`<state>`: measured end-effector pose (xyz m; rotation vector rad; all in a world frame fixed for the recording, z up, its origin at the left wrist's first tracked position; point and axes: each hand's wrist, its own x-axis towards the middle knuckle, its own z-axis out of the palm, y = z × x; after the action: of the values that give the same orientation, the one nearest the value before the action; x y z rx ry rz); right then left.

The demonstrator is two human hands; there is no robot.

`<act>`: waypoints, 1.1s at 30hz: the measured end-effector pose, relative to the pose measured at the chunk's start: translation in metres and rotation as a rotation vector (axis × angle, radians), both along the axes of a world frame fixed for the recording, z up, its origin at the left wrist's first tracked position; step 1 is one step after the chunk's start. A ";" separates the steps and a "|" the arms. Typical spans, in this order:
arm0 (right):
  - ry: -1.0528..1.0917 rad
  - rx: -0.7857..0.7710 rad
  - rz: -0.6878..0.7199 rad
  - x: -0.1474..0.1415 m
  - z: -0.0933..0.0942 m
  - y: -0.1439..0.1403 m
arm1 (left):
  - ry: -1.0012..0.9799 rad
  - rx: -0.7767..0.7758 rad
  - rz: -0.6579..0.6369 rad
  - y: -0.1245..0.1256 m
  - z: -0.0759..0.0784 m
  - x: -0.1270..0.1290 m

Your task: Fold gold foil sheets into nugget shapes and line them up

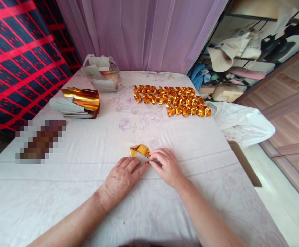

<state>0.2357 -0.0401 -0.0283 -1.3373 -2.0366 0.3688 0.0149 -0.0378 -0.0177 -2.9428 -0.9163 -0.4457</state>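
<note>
The left hand (121, 180) lies palm down on the bench (87, 192) near the middle of the near edge, fingers pressed together and pointing toward the gold foil piece (140, 150). The right hand (166, 166) sits just beside it, its fingers pinching the near right corner of the foil piece against the white floral cloth. The foil piece is partly folded and rests at the fingertips of both hands.

Folded gold pieces (171, 99) lie in rows toward the far right corner. A stack of gold sheets (79, 103) lies near the left edge. A plastic bag (102, 73) holding more sheets sits at the far edge. A white bag (242, 123) hangs off the right edge.
</note>
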 end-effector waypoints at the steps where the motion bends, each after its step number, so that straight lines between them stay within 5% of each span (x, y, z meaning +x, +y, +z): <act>1: -0.002 -0.002 -0.001 0.000 0.000 0.000 | 0.004 -0.004 0.003 0.000 0.001 0.001; 33: -0.049 0.006 -0.066 -0.004 0.001 0.002 | 0.120 -0.064 0.038 0.005 0.009 0.010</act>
<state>0.2321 -0.0377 -0.0275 -1.4187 -2.0258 0.3028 0.0251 -0.0328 -0.0088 -2.9642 -0.9882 -0.2401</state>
